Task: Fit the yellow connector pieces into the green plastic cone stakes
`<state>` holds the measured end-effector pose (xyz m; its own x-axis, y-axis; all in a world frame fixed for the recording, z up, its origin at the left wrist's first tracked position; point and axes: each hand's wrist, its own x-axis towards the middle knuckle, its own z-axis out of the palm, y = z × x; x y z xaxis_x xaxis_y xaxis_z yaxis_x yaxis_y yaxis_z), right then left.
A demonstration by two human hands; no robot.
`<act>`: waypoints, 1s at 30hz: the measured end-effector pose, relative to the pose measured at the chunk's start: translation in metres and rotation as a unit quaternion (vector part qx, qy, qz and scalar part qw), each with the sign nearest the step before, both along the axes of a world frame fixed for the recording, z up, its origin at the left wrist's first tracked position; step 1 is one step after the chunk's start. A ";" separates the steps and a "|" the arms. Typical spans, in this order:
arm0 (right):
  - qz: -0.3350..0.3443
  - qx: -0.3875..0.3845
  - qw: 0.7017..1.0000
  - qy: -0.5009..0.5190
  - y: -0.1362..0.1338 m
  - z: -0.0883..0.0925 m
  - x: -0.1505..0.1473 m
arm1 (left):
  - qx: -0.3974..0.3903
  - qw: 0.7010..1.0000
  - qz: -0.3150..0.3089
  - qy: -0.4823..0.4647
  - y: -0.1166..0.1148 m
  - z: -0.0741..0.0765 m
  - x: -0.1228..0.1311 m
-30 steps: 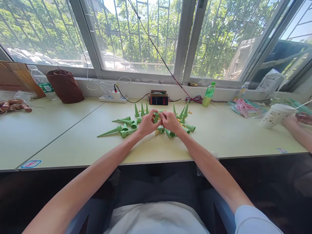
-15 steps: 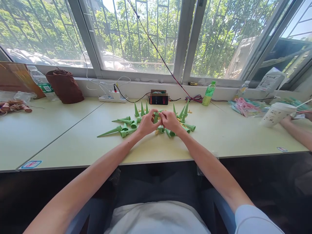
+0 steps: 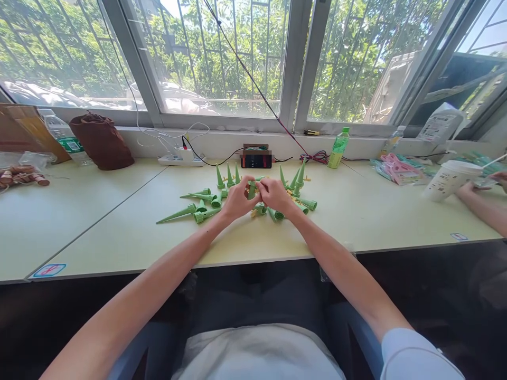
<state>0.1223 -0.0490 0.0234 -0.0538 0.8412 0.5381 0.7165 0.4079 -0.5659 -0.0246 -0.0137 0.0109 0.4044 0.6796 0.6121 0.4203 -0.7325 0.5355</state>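
My left hand (image 3: 236, 201) is closed around a green plastic plant-watering spike (image 3: 252, 189), held above the table with its body between thumb and fingers. My right hand (image 3: 276, 195) meets it there, its fingertips pinched at the spike's side; whatever they grip is hidden. To the left lie several loose green spikes (image 3: 178, 214), and a few stand upright behind them (image 3: 219, 178). More spikes (image 3: 301, 177) stand and lie to the right, among small yellow valve pieces (image 3: 292, 194) partly covered by my right hand.
At the back stand a phone (image 3: 256, 160), a power strip (image 3: 182, 158) and a green drink bottle (image 3: 339, 149). A brown drawstring bag (image 3: 102, 141) is at left. On the right are a white cup (image 3: 451, 180), pink packaged items (image 3: 399, 170) and another person's hand (image 3: 471, 191).
The view has shifted slightly. Both my hands stay together at the green spike, with hardly any visible movement of the fingers.
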 end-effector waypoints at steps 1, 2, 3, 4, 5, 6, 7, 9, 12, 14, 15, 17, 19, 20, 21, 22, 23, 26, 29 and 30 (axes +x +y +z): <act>0.000 -0.001 1.000 0.001 0.000 0.000 0.000 | 0.000 1.000 0.000 0.001 0.000 0.000 0.000; 0.001 -0.003 1.000 0.001 -0.001 0.000 0.000 | 0.000 1.000 -0.001 0.001 0.000 0.000 0.000; 0.003 -0.004 1.000 0.002 -0.001 0.001 0.000 | 0.000 1.000 -0.002 0.002 0.000 0.000 0.000; 0.004 -0.006 1.000 0.003 -0.002 0.001 0.000 | -0.001 1.000 -0.003 0.002 0.000 0.000 0.000; 0.004 -0.007 1.000 0.003 -0.002 0.001 0.000 | -0.004 1.000 -0.004 0.002 0.000 0.000 0.000; 0.004 -0.007 1.000 0.003 -0.003 0.002 0.000 | -0.007 1.000 -0.005 0.001 -0.001 0.001 0.001; 0.004 -0.006 1.000 0.004 -0.003 0.002 0.000 | -0.010 1.000 -0.005 0.000 -0.001 0.001 0.001; 0.003 -0.004 1.000 0.004 -0.003 0.002 0.000 | -0.014 1.000 -0.003 -0.001 -0.001 0.002 0.001; 0.003 -0.003 1.000 0.004 -0.004 0.002 0.000 | -0.014 1.000 -0.001 -0.001 -0.002 0.002 0.001; 0.003 -0.004 1.000 0.005 -0.004 0.002 0.000 | -0.012 1.000 0.001 0.000 -0.001 0.001 0.001; 0.004 -0.004 1.000 0.006 -0.004 0.002 0.000 | -0.011 1.000 0.003 0.000 -0.001 0.001 0.001; 0.005 -0.005 1.000 0.008 -0.003 0.002 0.000 | -0.008 1.000 0.005 0.000 -0.001 0.001 0.001; 0.005 -0.006 1.000 0.008 -0.003 0.001 0.000 | -0.004 1.000 0.004 0.000 0.000 0.000 0.001; 0.005 -0.006 1.000 0.008 -0.002 0.001 0.000 | -0.004 1.000 0.004 -0.001 -0.001 0.000 0.001; 0.005 -0.006 1.000 0.008 -0.002 0.001 0.000 | -0.004 1.000 0.003 -0.002 -0.001 0.001 0.001; 0.006 -0.007 1.000 0.010 -0.002 0.001 0.001 | -0.004 1.000 0.002 -0.003 -0.001 0.001 0.001; 0.008 -0.009 1.000 0.013 -0.002 0.000 0.001 | -0.004 1.000 0.002 -0.005 -0.001 0.001 0.001; 0.018 -0.015 0.999 0.032 -0.002 0.000 0.000 | -0.001 1.000 0.002 -0.009 -0.001 0.001 0.001; 0.026 -0.016 0.999 0.045 -0.003 0.000 0.000 | 0.001 1.000 0.000 -0.012 -0.001 0.000 0.001; 0.026 -0.017 0.998 0.047 -0.004 0.001 -0.001 | 0.001 1.000 0.000 -0.012 -0.001 0.001 0.001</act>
<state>0.1216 -0.0527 0.0239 -0.0478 0.8563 0.5143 0.6374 0.4226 -0.6443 -0.0238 -0.0143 0.0115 0.3898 0.6785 0.6227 0.4065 -0.7335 0.5448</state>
